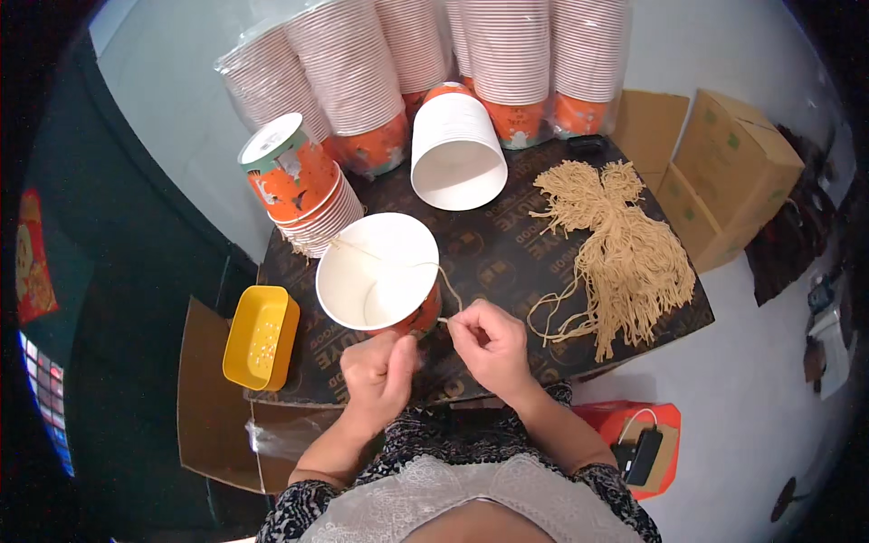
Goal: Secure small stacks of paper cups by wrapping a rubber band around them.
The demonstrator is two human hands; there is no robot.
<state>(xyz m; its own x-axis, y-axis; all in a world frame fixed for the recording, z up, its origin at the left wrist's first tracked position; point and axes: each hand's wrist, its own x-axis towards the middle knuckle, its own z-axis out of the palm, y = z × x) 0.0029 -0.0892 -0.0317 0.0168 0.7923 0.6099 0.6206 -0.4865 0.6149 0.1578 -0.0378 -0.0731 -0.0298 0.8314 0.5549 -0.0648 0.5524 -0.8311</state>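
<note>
One tan cord [453, 287] runs across the inside of a paper cup [385, 294] and over its right rim; the cup sits near the front edge of the worktop [502, 299]. The right hand [491, 344] pinches the cord between thumb and finger; the left hand [378, 369] is curled closed by the cup's near side — what it grips cannot be told. The step looks like tying the cord at the cup's side, and the next move seems to call for a snug pull — gentle on the wall
</note>
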